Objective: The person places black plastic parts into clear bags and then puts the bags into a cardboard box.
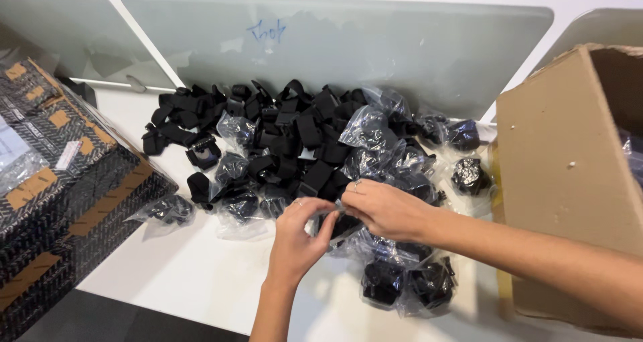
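Nearest the camera, two bare forearms are seen reaching onto a white desk (201, 275), and both hands meet over one small clear bag (345, 225) holding a black part, at the near edge of the heap. Ordered by size, the scene is made up of the frosted divider (402, 47) at the back, a brown carton (569, 174) standing open on the right, a stack of wrapped patterned boxes (60, 194) on the left, then the broad pile (288, 141) of black straps and bagged parts across the middle, and last the single bag being worked.

The left hand (298, 238) is curled narrow, thumb and fingertips pinched on the bag's near edge. The right hand (388, 208) is likewise closed on the same bag from the far side, fingers bent over the film.

The step appears to be the opening or sorting of this one bag. It would likely be done best if the film alone were gripped at the seam, pulled apart evenly, and kept low over the desk, so that the part is not flung among the neighbouring bags (408, 282) lying just beside it. Thin film can be expected to stretch and slip.
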